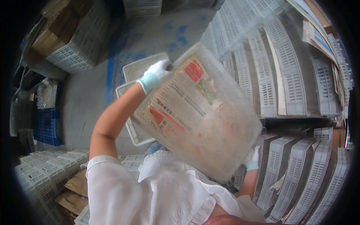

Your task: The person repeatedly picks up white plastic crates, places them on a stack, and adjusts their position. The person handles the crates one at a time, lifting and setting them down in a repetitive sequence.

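Observation:
A translucent white plastic crate point(239, 135) is held tilted in front of my chest, blurred by motion. Inside it lies a flat printed sheet or carton point(180, 104) with red panels and writing; its exact kind is unclear. My left hand point(159, 71), in a white glove with a mint cuff, grips the crate's upper left rim. On the opposite side, my right hand point(254, 157), gloved the same way, is at the lower right edge, its fingers partly hidden by the crate. Beneath the crate, white plastic trays point(144, 66) show near the floor.
Tall stacks of pale slotted crates point(265, 76) rise close on my right, with more crates point(295, 174) below. White crates point(74, 54) with cardboard boxes point(53, 36) stand far left, near a blue pallet point(46, 126). Low crates point(47, 166) and flattened cardboard point(74, 202) lie at lower left.

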